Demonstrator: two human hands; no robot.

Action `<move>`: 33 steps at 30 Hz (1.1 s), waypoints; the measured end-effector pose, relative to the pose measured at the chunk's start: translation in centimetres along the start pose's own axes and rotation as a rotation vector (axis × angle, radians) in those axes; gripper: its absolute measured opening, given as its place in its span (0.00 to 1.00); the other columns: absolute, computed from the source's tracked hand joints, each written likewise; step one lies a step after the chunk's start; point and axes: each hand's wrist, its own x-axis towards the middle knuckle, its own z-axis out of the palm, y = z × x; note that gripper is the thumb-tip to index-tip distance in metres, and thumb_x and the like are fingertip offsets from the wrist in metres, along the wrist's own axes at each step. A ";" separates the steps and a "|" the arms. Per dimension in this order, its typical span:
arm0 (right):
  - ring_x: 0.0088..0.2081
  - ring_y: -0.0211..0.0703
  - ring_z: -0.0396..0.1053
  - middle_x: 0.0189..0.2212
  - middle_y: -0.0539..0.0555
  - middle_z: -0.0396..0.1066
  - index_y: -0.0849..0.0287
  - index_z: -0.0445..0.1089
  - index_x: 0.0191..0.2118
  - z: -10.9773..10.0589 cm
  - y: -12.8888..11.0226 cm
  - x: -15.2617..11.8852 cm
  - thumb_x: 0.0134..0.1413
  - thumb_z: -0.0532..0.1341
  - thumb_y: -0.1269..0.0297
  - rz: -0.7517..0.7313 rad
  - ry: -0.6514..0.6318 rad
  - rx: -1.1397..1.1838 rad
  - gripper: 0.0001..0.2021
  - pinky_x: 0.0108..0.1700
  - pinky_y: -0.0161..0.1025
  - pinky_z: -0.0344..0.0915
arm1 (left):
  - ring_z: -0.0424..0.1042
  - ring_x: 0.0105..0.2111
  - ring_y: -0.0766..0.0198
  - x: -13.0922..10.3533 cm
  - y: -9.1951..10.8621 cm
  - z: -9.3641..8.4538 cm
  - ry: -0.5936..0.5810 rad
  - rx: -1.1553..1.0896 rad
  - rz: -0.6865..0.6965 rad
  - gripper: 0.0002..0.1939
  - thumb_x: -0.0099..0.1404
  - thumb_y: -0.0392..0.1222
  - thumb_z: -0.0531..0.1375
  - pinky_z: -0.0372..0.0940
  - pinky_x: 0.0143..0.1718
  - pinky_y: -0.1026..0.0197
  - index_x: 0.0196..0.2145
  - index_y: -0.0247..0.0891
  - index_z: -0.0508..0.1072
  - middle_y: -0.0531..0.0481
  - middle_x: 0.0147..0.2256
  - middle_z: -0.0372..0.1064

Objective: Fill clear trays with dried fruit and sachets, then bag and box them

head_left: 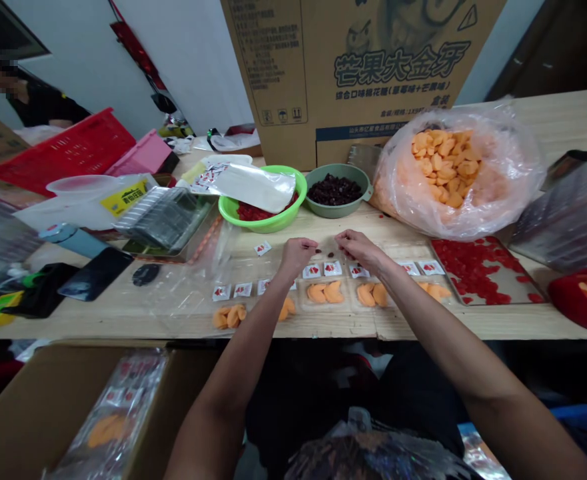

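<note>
My left hand [299,255] is closed in a pinch over the back row of clear plastic trays. Just beyond its fingertips lie small dark dried pieces [330,255]. A short gap to the right, my right hand [357,245] is pinched too, over the same row. What either hand holds is too small to make out. Along the trays' middle runs a line of small white packets [332,268] with red print. Orange slices [325,292] fill the near compartments. Behind my hands stands a grey-green bowl [337,192] of dark dried pieces.
Left of that bowl, a white-silver bag [258,187] lies across a green basin [246,223] of red pieces. A plastic bag of orange slices [446,167] sits at right, near a tray of red pieces [488,273]. A large carton [318,87] stands behind. Another person [38,100] is far left.
</note>
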 end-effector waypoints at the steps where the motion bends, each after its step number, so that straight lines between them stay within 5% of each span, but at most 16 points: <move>1: 0.23 0.34 0.57 0.24 0.47 0.65 0.61 0.70 0.41 -0.3 0.0 -0.1 0.48 0.61 0.73 0.004 -0.002 0.021 0.11 0.24 0.32 0.52 | 0.78 0.36 0.58 -0.1 -0.3 0.1 0.004 0.118 0.045 0.08 0.60 0.29 0.61 0.72 0.44 0.55 0.34 0.34 0.81 0.44 0.34 0.79; 6: 0.22 0.32 0.57 0.31 0.51 0.71 0.62 0.67 0.44 -1.6 -0.5 -1.2 0.43 0.59 0.77 0.082 -0.081 0.168 0.18 0.22 0.31 0.51 | 0.75 0.41 0.58 -0.8 -0.8 0.5 -0.061 0.621 0.307 0.10 0.65 0.31 0.59 0.67 0.54 0.54 0.34 0.38 0.82 0.45 0.38 0.77; 10: 0.22 0.32 0.55 0.28 0.49 0.68 0.63 0.70 0.42 -1.9 -0.6 -1.8 0.46 0.59 0.75 0.081 -0.092 0.173 0.14 0.21 0.31 0.47 | 0.73 0.42 0.56 -1.1 -0.5 0.6 -0.076 0.735 0.341 0.13 0.65 0.30 0.57 0.66 0.54 0.53 0.32 0.36 0.81 0.41 0.37 0.74; 15: 0.22 0.33 0.56 0.29 0.50 0.72 0.65 0.71 0.52 -1.0 -1.0 -2.1 0.47 0.56 0.76 0.009 -0.146 0.154 0.23 0.23 0.32 0.51 | 0.75 0.40 0.60 -0.9 1.6 0.8 0.001 0.392 0.341 0.12 0.68 0.34 0.56 0.70 0.46 0.59 0.41 0.34 0.81 0.43 0.40 0.75; 18: 0.22 0.35 0.57 0.24 0.48 0.70 0.68 0.65 0.61 0.1 -1.9 -2.1 0.48 0.56 0.77 -0.026 -0.148 0.132 0.31 0.23 0.33 0.51 | 0.76 0.36 0.63 -0.7 3.1 1.2 -0.109 0.135 0.393 0.10 0.66 0.37 0.61 0.70 0.39 0.63 0.41 0.36 0.81 0.46 0.39 0.77; 23: 0.20 0.35 0.57 0.19 0.45 0.63 0.71 0.59 0.66 0.3 -3.8 -2.2 0.47 0.59 0.78 -0.003 -0.156 0.205 0.36 0.22 0.32 0.49 | 0.74 0.31 0.65 -0.3 4.7 1.3 -0.163 0.022 0.347 0.07 0.60 0.33 0.62 0.69 0.34 0.64 0.35 0.35 0.80 0.49 0.32 0.77; 26: 0.21 0.34 0.58 0.23 0.49 0.69 0.68 0.60 0.64 -1.3 -4.3 -2.2 0.49 0.61 0.78 0.055 -0.204 0.332 0.34 0.22 0.31 0.51 | 0.75 0.31 0.64 0.0 5.0 0.7 -0.194 -0.143 0.276 0.08 0.57 0.34 0.63 0.70 0.36 0.63 0.36 0.34 0.79 0.49 0.32 0.77; 33: 0.26 0.35 0.65 0.28 0.55 0.72 0.64 0.72 0.39 -6.6 -2.2 -2.6 0.53 0.60 0.80 0.187 -0.065 0.592 0.09 0.26 0.29 0.64 | 0.73 0.31 0.64 -0.2 2.4 -3.4 0.123 -0.295 -0.020 0.12 0.50 0.36 0.65 0.67 0.38 0.61 0.35 0.32 0.81 0.48 0.30 0.78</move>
